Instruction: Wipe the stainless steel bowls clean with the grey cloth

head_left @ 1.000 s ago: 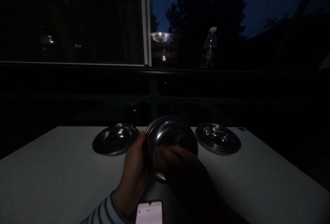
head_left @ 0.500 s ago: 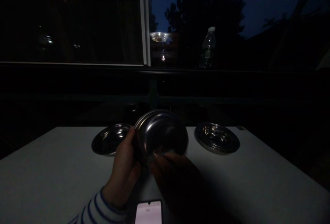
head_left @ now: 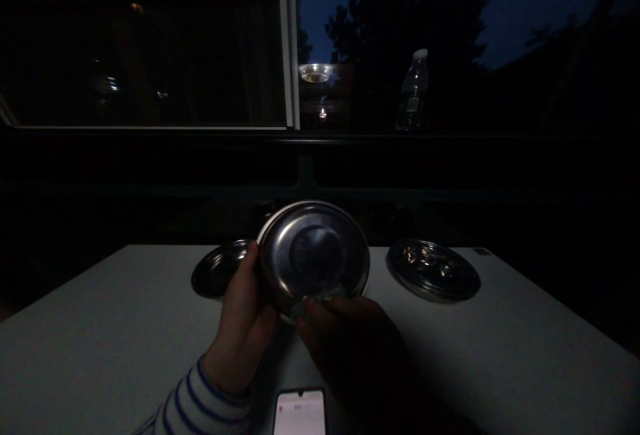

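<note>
A round stainless steel plate (head_left: 320,248) is held up over the table, tilted so that its shiny underside faces me. My left hand (head_left: 245,321) grips its left edge, thumb along the rim. Against the lower part of the plate, my right hand (head_left: 345,328) presses a crumpled, faintly greenish cloth (head_left: 334,290) with bent fingers. Most of the right hand and the cloth is lost in shadow. Behind my left hand, another steel plate (head_left: 215,275) lies on the white table (head_left: 120,335). Several stacked steel plates (head_left: 434,271) sit to the right.
A phone (head_left: 300,413) with a lit screen lies at the table's near edge. Beyond the far edge, a clear plastic bottle (head_left: 413,91) stands by the dark window. A small dark label (head_left: 481,251) marks the far right corner.
The held plate has tilted to face me more squarely, showing more of its round base. My right hand stays at its lower edge. The whole view has shifted slightly.
</note>
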A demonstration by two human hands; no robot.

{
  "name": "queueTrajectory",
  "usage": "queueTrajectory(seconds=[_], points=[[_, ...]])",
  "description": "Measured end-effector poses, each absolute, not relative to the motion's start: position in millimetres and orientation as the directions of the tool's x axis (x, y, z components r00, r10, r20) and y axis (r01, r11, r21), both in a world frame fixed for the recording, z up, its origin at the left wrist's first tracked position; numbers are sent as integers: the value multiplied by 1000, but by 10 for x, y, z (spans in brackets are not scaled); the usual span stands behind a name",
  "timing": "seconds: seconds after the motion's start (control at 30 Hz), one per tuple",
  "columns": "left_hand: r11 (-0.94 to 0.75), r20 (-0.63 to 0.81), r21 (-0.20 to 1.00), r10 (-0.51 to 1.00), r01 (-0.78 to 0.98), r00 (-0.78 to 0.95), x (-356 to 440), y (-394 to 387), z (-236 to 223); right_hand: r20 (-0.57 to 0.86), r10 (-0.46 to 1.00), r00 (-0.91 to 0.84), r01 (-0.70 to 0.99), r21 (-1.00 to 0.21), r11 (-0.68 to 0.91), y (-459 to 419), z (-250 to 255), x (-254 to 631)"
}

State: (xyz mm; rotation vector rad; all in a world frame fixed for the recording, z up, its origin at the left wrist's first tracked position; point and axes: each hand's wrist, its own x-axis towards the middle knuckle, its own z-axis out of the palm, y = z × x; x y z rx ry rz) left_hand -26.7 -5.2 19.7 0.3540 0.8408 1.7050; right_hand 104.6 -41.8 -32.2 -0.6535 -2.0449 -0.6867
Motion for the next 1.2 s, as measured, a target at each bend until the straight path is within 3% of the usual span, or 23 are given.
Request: queueTrajectory(seconds=[0.13,0.33,0.5,1.03,1.2], points=[[35,-261,669,946,-743,-191,-209,-99,174,839,228,-494,672,201,713,-457,-314,1022],[-83,-191,640,946,-763,-263,-294,-86,235,829,229,-510,681,227,696,-402,-263,1117],[0,-247,603,951,-798,-188,-269,-88,206,809,212,-549,668,272,693,-350,-281,1143],[-116,-175,671,935,-732,-308,-344,-68,233,862,121,-492,677,292,675,-246,-261,1287],[-62,-205,661,944,-748,-259,-309,-92,238,851,110,-514,660,310,684,-275,-295,1212]])
